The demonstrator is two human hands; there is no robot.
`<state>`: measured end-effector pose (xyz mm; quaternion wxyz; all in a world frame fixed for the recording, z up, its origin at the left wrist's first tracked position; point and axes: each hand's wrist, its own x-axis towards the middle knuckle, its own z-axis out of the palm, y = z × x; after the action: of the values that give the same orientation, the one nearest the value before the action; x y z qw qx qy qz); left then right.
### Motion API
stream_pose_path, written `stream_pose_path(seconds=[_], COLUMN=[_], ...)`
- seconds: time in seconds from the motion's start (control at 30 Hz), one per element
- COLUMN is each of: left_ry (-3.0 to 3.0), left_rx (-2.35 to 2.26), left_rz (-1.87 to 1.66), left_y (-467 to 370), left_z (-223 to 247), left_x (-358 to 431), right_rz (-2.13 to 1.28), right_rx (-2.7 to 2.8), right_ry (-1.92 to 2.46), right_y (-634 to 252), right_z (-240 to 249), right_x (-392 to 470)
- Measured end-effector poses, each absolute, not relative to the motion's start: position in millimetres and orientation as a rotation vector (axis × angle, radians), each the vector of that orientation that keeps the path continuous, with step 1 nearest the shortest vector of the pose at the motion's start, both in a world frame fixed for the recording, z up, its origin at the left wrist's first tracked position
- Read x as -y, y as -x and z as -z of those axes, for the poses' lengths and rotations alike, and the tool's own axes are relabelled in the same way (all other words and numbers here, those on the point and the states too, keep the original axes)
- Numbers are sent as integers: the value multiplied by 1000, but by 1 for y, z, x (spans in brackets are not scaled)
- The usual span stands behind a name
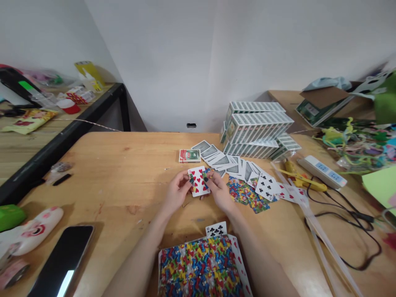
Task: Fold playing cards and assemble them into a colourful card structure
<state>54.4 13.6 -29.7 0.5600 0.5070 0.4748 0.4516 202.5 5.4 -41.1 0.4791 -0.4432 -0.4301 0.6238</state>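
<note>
Between my left hand (178,190) and my right hand (220,190) is a nine of hearts playing card (199,181), face toward me, pinched at both sides. A colourful patterned piece shows behind its right edge; whether it is a second card I cannot tell. Close to my body, under my forearms, lies a flat panel (199,264) covered in the same bright pattern. A clubs card (215,229) sticks out at its top edge, and heart cards (239,260) run along its right side. Right of my hands, colourful patterned cards (244,192) lie spread beneath a six of clubs (265,185).
Grey-backed cards (212,153) fan out beside a card box (189,156). Stacked card boxes (260,128) stand behind. At right are a yellow glue gun (305,179), a power strip (323,171), cables and clear strips. A phone (62,262) and white plush (37,231) lie left.
</note>
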Motion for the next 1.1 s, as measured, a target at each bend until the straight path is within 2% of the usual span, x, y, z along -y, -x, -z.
stream_pose_path(seconds=[1.1], left_ry=[-1209], left_rx=[-1133], left_rz=[-1076], left_y=[-52], left_z=[31], left_x=[-16], right_rz=[-1542], right_rx=[1043], right_ry=[1027], right_y=[-202], right_z=[28], right_x=[-2])
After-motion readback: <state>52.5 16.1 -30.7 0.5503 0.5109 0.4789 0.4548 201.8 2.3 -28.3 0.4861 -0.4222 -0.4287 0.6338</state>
